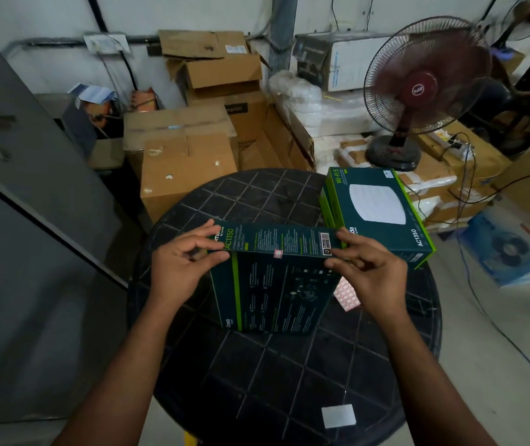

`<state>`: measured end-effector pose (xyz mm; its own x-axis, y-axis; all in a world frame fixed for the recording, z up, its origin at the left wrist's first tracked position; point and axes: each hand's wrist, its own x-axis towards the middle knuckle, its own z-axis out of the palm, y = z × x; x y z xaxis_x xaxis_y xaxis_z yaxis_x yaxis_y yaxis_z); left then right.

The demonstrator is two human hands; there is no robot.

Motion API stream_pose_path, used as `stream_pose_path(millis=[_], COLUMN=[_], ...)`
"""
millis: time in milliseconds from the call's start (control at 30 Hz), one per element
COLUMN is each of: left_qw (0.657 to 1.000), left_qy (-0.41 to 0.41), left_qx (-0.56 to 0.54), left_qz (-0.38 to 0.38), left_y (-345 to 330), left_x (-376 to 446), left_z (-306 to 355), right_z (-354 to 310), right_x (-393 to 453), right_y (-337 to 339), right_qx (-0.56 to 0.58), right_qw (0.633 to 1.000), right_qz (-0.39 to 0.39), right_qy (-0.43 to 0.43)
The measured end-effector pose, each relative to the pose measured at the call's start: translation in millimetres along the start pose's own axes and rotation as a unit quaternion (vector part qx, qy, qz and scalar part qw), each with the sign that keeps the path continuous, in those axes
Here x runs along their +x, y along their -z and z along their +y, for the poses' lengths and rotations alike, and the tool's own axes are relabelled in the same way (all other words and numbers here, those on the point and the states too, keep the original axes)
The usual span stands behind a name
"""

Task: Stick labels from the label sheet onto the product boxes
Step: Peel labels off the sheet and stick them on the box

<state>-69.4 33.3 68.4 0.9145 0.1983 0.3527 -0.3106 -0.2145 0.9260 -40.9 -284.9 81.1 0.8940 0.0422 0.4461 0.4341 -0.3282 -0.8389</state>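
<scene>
A dark green product box [276, 284] stands tilted on edge in the middle of the round black table [276, 381]. My left hand [183, 265] grips its upper left corner and my right hand [366, 268] grips its upper right corner. A small white and red label [278, 253] sits on the box's top edge between my hands. The label sheet [347, 296], white with red-outlined labels, lies on the table, partly hidden behind the box and under my right hand. Two more green product boxes [376, 207] are stacked at the table's back right.
A white paper square [338, 416] lies near the table's front edge. Cardboard cartons [186, 169] crowd the floor behind the table. A running pedestal fan [418, 85] stands at the back right, with cables and a blue box [511, 249] on the floor to the right. A grey cabinet [15, 220] fills the left.
</scene>
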Motion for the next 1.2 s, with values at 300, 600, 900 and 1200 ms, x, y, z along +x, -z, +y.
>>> stream_pose_path(millis=[300, 600, 900, 1200], left_qw=[0.983, 0.953, 0.851, 0.797], left_qy=[0.094, 0.241, 0.497, 0.553], left_qx=[-0.154, -0.138, -0.161, -0.240], left_qz=[0.037, 0.119, 0.048, 0.044], left_y=[-0.8, -8.2, -19.7, -19.1], left_x=[-17.8, -33.5, -42.9, -75.8], left_z=[-6.6, 8.1, 11.1, -28.7], right_z=[9.3, 23.7, 20.2, 70.6], right_x=[-3.9, -23.4, -37.0, -52.9], right_y=[15.0, 17.4, -15.4, -33.9], right_qx=[0.053, 0.129, 0.264, 0.344], right_qw=[0.998, 0.952, 0.779, 0.773], right_qz=[-0.018, 0.019, -0.132, -0.082], right_qy=[0.011, -0.275, -0.553, -0.527])
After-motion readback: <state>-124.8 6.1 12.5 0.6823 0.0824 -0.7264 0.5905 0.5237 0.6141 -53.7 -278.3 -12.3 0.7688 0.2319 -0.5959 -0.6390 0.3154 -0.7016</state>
